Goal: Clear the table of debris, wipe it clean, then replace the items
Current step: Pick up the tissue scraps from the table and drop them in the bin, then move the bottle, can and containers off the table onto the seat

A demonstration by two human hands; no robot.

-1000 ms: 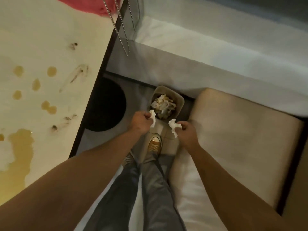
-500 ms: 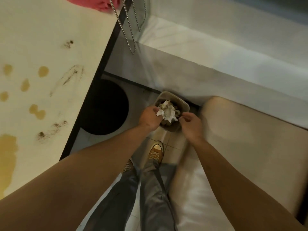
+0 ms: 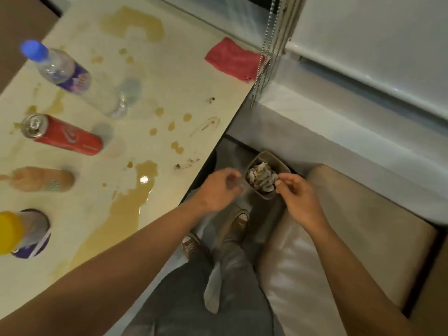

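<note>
A small grey bin [image 3: 282, 166] on the floor holds several crumpled, stained tissues [image 3: 261, 179]. My left hand [image 3: 218, 189] hovers just left of the bin with loosely curled fingers and nothing in it. My right hand [image 3: 297, 194] hangs over the bin's right rim, fingers relaxed and empty. The pale table [image 3: 169, 76] at the left carries brown spills [image 3: 126, 209] and dark smears [image 3: 208, 124]. A pink cloth [image 3: 234, 59] lies at its far right corner.
On the table stand a blue-capped water bottle [image 3: 60, 71], a red can [image 3: 63, 135], a brown bottle [image 3: 41, 181] and a yellow-capped container [image 3: 21, 232]. A beige cushioned seat [image 3: 351, 229] is at the right. Bead chains [image 3: 264, 57] hang by the window. My feet [image 3: 238, 223] are below the bin.
Both hands let go of their white tissues into the bin and drew back slightly, now empty. The view swung left, bringing the table's bottles and can into sight.
</note>
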